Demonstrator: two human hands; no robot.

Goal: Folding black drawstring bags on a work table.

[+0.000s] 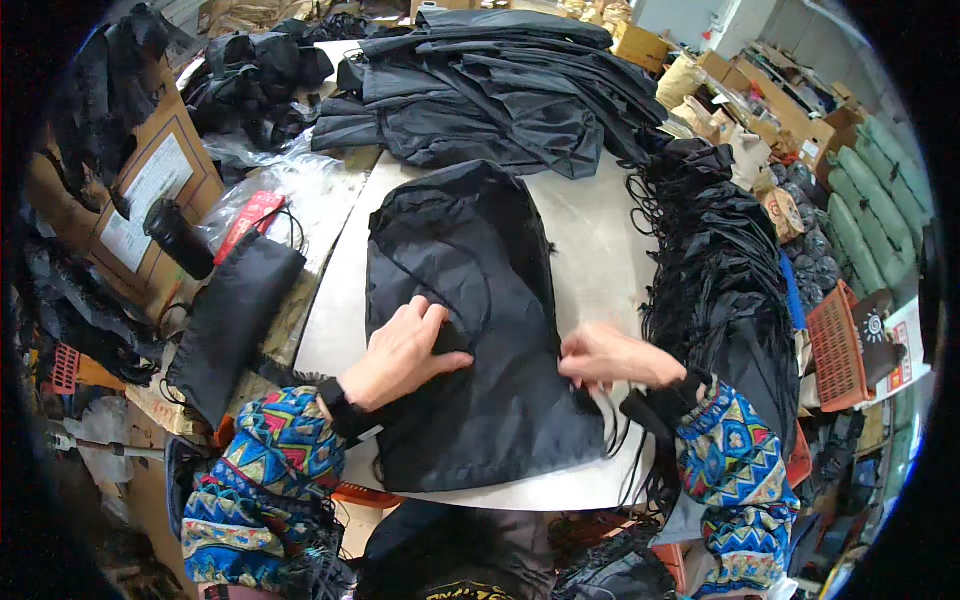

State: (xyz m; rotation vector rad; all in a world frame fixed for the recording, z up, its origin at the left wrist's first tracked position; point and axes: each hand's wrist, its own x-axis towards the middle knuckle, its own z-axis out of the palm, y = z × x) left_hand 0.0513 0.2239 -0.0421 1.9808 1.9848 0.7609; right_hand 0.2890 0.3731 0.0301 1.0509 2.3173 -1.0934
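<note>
A black fabric bag [470,420] lies spread on the pale tabletop in front of me, with a thin dark cord running across its upper half. My left hand [405,352] rests on the middle of the bag, thumb stretched away from the fingers and nothing gripped. At the bag's right edge, my right hand [615,357] is closed, its fingertips pinching the fabric. Loose black cords [625,440] hang by the bag's lower right corner, below that hand.
Black fabric pieces [490,85] are heaped at the table's far side. Corded black bags [720,260] pile along the right. On the left lie a small black pouch [240,315], a black roll [178,238] and a cardboard box [150,190]. An orange basket [838,345] stands right.
</note>
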